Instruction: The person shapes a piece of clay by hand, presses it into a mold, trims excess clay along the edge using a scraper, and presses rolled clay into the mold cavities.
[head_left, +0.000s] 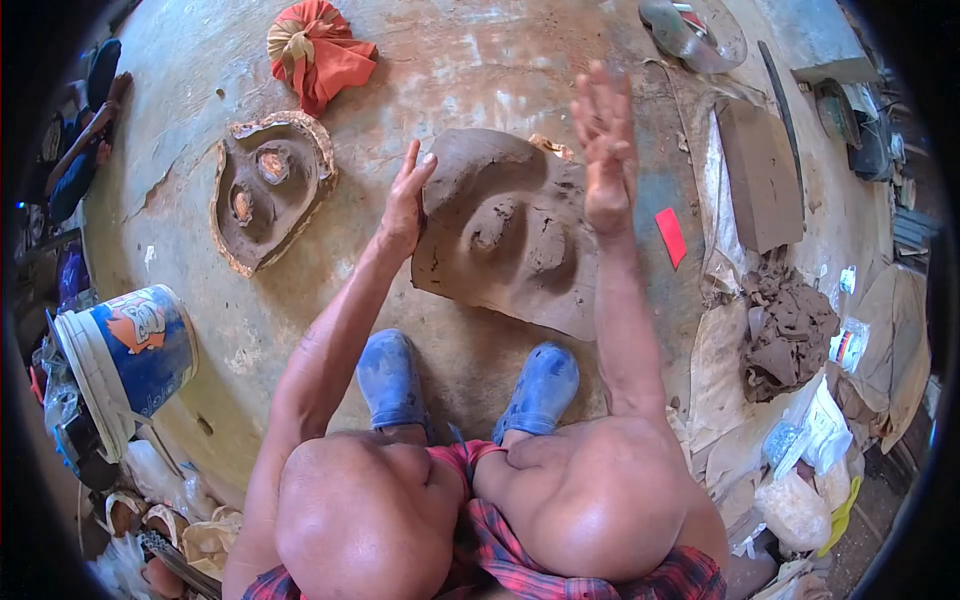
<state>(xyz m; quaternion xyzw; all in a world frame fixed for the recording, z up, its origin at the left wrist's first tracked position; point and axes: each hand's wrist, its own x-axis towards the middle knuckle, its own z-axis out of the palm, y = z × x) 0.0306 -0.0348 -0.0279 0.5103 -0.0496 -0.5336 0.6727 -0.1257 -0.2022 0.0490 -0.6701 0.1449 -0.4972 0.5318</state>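
Note:
A brown clay slab (pixel 490 215) lies on the floor in front of my feet, with rounded bulges and hollows on its surface. A bit of rough, pale orange rim (pixel 551 147) shows past its far edge. My left hand (pixel 404 205) is upright against the slab's left edge, fingers stretched out and palm turned inward. Over the slab's right side, my right hand (pixel 605 150) is raised with its fingers apart and slightly blurred, holding nothing. To the left sits a rough-rimmed mould (pixel 222 200) lined with clay, with two raised orange-centred lumps inside.
A rectangular clay block (pixel 760 175) and a heap of clay scraps (pixel 790 335) are on the right. Nearby lies a small red piece (pixel 671 238). An orange cloth bundle (pixel 325 55) is at the back, a tipped bucket (pixel 145 350) at left. Another person's arm (pixel 85 135) shows far left.

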